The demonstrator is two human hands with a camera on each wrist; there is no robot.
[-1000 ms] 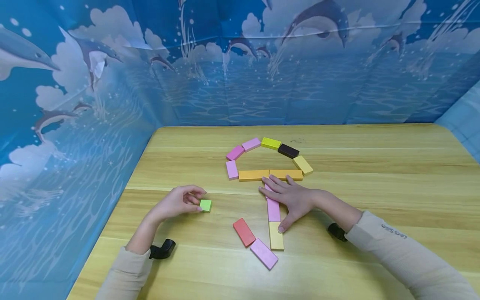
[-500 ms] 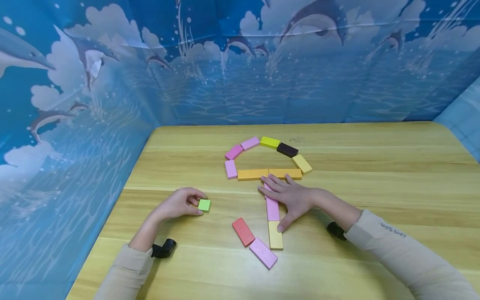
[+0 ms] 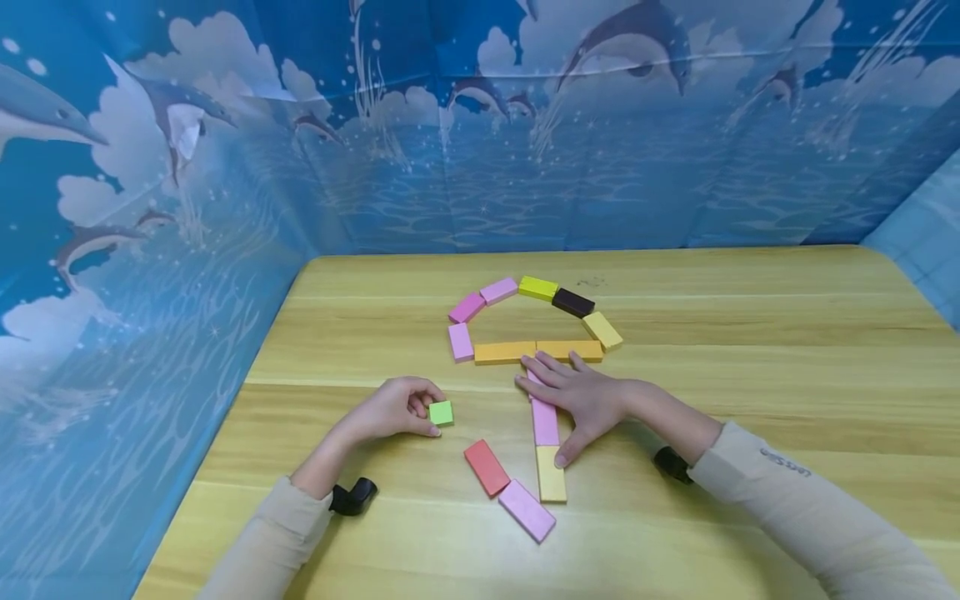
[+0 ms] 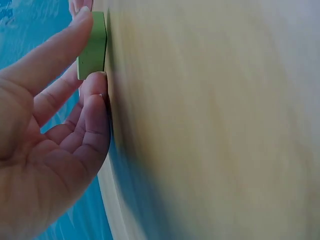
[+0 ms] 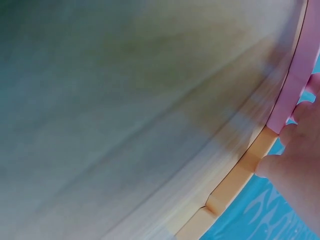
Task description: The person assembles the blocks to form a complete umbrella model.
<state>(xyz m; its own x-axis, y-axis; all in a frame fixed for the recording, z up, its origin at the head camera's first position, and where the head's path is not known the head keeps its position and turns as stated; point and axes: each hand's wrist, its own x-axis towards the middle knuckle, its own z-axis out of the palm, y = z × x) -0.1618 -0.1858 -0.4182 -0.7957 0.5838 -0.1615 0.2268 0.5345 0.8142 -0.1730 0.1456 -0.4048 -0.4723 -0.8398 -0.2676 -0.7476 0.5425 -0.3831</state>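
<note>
My left hand (image 3: pixel 397 408) pinches a small light-green block (image 3: pixel 441 413) between thumb and fingers. In the left wrist view this green block (image 4: pixel 93 47) sits at the fingertips, close to the tabletop. My right hand (image 3: pixel 588 400) is spread over a vertical line of flat blocks. Its fingers overlap the upper pink block, partly hiding it, and reach the lower edge of the orange blocks (image 3: pixel 570 351). The thumb rests at the side of a pale yellow block (image 3: pixel 551 483), below a pink block (image 3: pixel 545 423). In the right wrist view, fingertips touch a pink block (image 5: pixel 290 92).
Above the orange blocks, pink, yellow and black blocks (image 3: pixel 573 302) form an arch. A red block (image 3: pixel 487 468) and a lilac block (image 3: pixel 528 511) lie diagonally, end to end, between my hands. The wooden table (image 3: pixel 750 333) meets a blue dolphin-print curtain (image 3: pixel 480 192) behind.
My left hand has slid right with the green block, nearer the red block. My right hand stays spread in place, and the other blocks keep their arrangement.
</note>
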